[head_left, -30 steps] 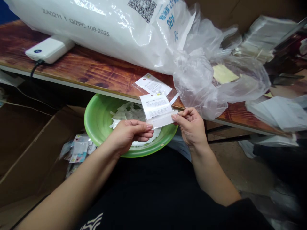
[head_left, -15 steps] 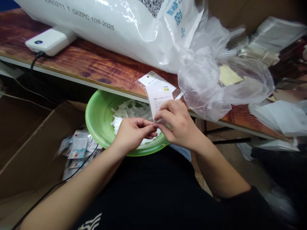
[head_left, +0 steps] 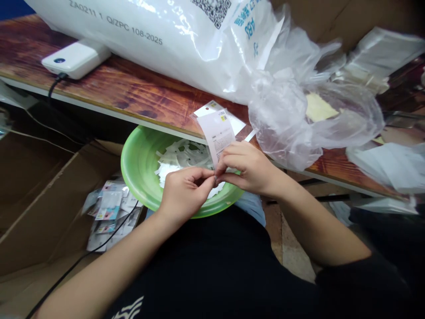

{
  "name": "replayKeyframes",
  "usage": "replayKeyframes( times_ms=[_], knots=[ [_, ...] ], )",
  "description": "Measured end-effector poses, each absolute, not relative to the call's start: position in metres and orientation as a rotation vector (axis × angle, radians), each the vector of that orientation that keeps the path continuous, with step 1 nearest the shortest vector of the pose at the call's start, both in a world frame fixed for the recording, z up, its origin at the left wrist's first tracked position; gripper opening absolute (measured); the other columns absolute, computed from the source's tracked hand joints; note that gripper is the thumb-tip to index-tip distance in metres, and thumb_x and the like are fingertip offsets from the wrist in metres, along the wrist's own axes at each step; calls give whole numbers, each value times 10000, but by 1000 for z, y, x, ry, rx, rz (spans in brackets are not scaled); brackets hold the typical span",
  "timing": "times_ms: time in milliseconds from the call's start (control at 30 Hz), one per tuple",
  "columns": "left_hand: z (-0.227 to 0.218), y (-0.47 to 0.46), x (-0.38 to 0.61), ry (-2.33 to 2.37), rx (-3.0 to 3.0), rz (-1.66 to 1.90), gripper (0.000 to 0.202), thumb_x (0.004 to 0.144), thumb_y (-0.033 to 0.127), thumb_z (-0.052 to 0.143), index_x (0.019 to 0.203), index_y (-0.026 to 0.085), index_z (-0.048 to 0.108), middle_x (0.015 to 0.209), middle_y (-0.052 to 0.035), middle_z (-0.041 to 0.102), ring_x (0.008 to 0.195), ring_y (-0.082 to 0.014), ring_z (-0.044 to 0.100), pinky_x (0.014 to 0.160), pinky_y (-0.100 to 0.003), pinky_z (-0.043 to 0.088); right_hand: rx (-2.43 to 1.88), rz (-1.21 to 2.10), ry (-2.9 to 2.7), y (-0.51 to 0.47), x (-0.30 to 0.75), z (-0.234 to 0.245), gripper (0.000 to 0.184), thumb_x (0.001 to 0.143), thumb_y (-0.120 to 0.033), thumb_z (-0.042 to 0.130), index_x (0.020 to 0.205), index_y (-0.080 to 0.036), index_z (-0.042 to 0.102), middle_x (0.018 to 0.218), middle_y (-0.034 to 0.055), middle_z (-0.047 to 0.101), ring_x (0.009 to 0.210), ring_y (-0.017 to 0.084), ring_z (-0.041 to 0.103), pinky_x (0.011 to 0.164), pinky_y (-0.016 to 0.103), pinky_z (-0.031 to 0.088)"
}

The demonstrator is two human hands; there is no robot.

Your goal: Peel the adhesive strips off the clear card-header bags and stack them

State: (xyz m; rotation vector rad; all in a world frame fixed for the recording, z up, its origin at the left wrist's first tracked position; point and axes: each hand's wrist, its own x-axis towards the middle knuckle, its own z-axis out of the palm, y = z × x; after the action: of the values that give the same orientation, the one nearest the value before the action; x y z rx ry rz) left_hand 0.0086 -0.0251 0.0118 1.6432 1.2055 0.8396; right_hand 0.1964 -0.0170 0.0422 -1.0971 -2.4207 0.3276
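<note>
White card in a clear sleeve, the packet [head_left: 218, 135] stands upright, its lower end pinched by both hands above the green basin [head_left: 139, 166]. Your left hand [head_left: 184, 195] has thumb and forefinger closed at the packet's bottom edge; your right hand [head_left: 249, 170] closes its fingers [head_left: 229, 161] on the same edge from the other side, fingertips of the two hands almost touching.

Procedure, as judged from this grip:
1. Keep the pinch at the very edge, so the printed face above your fingers remains flat and uncreased.
2. Hold the packet over the basin, so that any strip coming off falls among the white strips [head_left: 179, 157] below your fingers.
3. Pull evenly with both hands; an uneven pull could tear the sleeve.

Limits of view:
- The bottom edge of the packet is covered by your fingers; whether a strip or flap is gripped there cannot be told.
- Print on the card is too small to read.
- A second packet [head_left: 232, 122] lies on the worktop [head_left: 133, 95] just behind the held one, partly hidden by it.
</note>
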Motion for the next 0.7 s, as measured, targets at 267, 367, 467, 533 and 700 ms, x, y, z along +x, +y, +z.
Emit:
replayKeyframes(
  times_ms=[267,367,467,533,700],
  knots=[
    [13,-27,8,1210,1782,951,77,738,268,682,743,257,758,727,-14,708,672,-162,592,677,-243,436,-1132,183,-2482,-15,187,47,112,807,-186,634,697,-186,618,732,-6,624,762,156,538,650,304,267],
    [11,-27,9,1205,1869,948,94,759,264,662,761,255,755,738,-17,709,691,-162,600,688,-244,430,-1147,222,-2490,-16,188,47,98,795,-161,626,701,-186,614,743,0,608,777,162,530,656,301,282],
    [10,-27,8,1204,1967,913,111,782,266,642,769,240,749,743,-17,712,684,-154,606,679,-245,431,-1134,270,-2487,-16,189,44,85,798,-149,610,720,-180,604,766,9,589,791,164,523,678,297,314],
    [9,-26,7,1209,1981,900,119,793,276,637,781,237,749,761,-17,717,692,-151,617,685,-246,447,-1116,291,-2476,-15,189,40,92,820,-161,586,730,-179,595,776,19,573,793,165,515,695,299,339],
    [11,-23,7,1214,1612,898,123,745,300,710,806,204,755,752,-30,728,686,-166,666,661,-252,527,-1021,410,-2366,-20,193,39,95,856,-131,518,789,-182,563,848,49,568,833,172,521,746,323,425]
  ],
)
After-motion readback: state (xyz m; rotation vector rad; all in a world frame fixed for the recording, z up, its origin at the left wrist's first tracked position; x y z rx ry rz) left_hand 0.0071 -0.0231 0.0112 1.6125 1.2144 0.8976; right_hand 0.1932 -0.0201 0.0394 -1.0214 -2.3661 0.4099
